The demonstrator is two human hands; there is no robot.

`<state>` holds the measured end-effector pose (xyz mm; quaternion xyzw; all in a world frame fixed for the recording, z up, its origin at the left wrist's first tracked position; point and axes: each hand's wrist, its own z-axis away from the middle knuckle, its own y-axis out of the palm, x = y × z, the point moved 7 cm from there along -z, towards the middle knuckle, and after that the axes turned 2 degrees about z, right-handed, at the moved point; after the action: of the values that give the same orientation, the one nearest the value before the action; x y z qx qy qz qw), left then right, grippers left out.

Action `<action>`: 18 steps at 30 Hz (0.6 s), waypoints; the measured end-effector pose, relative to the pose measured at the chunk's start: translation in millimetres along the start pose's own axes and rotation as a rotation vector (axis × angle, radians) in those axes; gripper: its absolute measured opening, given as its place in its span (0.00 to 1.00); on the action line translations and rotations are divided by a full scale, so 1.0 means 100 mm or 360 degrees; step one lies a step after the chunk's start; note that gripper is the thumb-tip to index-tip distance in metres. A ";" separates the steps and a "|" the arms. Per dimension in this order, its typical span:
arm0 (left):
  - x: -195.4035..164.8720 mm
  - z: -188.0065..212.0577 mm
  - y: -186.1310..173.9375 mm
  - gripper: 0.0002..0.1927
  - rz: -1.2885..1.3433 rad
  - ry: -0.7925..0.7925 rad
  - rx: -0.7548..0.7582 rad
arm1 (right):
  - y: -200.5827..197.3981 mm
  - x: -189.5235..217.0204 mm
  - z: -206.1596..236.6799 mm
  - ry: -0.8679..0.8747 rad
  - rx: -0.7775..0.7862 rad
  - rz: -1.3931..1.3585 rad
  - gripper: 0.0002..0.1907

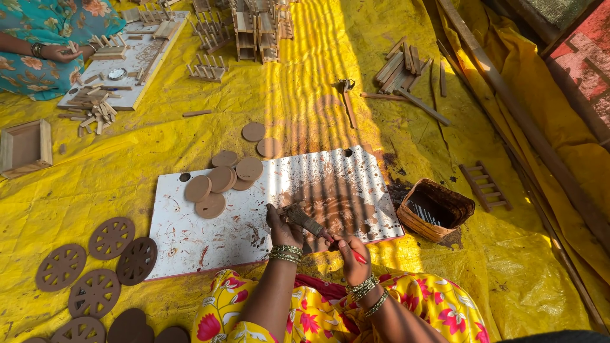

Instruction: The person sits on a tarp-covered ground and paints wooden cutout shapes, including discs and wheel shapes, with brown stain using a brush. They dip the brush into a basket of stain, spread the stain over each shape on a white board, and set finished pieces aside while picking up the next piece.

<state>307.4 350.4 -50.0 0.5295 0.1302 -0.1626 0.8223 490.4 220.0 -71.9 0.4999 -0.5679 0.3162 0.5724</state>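
shadow stripes blur what left hand (283, 227) pins beneath brush (309, 223).

floor – yellow tarp (318, 82), creased | light – strong sun, striped shadows | right edge – red brick wall (581, 54)

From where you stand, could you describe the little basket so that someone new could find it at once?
Start at the white work board on the yellow tarpaulin. Just off its right end sits a small woven basket, brown and roughly square, with thin metal pieces inside. It is the only woven container; the tray at far left is plain wood.
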 end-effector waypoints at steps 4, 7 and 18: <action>-0.01 0.03 0.04 0.33 -0.0142 -0.0153 -0.0025 | -0.13 -0.01 -0.10 0.0195 -0.0240 -0.0302 0.14; -0.01 0.03 0.00 0.36 -0.0115 -0.0161 -0.0152 | -0.11 0.08 -0.11 0.0168 -0.0261 -0.0305 0.15; 0.24 -0.06 -0.16 0.34 -0.2473 -0.0032 0.0230 | -0.37 -0.13 -0.36 0.0540 -0.0348 -0.0047 0.11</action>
<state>322.7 346.4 -75.2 0.3372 0.4454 -0.7049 0.4372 535.2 245.4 -86.9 0.3826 -0.4868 0.3240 0.7153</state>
